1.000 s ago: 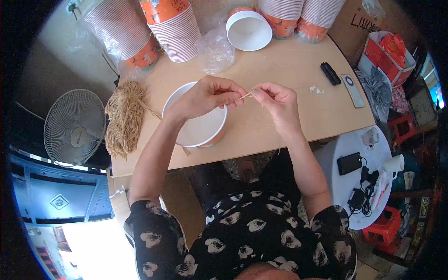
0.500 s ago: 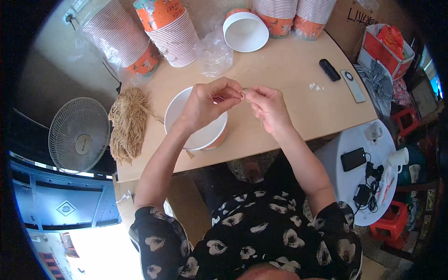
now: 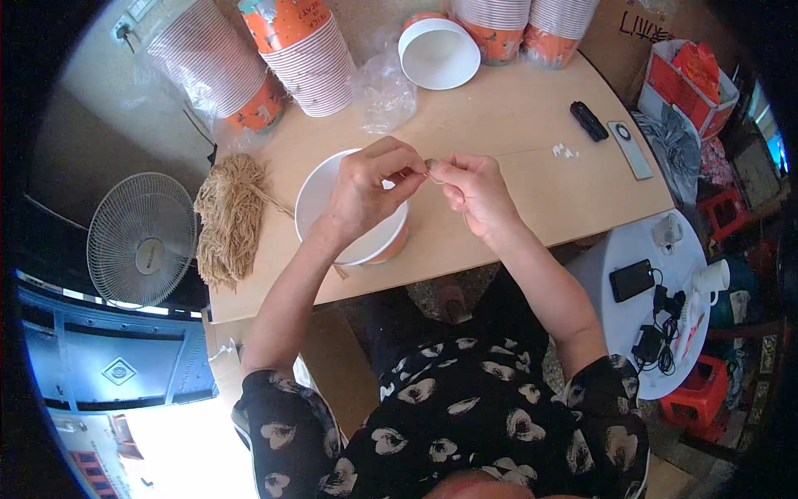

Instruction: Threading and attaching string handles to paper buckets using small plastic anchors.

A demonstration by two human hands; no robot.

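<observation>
Pinched b/w L hand [image 3: 364, 186] & R hand [image 3: 480, 190] fingertips, thin tan cord [image 3: 432, 177] sits at 2 o'clock from white-lined tub [image 3: 378, 236]; if either pinch slackens, it could prob. slip free.

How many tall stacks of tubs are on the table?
4: leftmost stack, second stack beside it, third stack and rightmost stack, all along the back. Others may be hidden.

On the table [image 3: 499, 116] before us, we find a tub [image 3: 374, 236] near the front edge, a bundle of strands [image 3: 229, 224] to its left and a fan [image 3: 143, 241] farther left, beyond the table. Stacked tubs [image 3: 307, 71] stand behind. At our right, a side table [image 3: 622, 248] holds a mug [image 3: 709, 280] and cables [image 3: 663, 349].
</observation>
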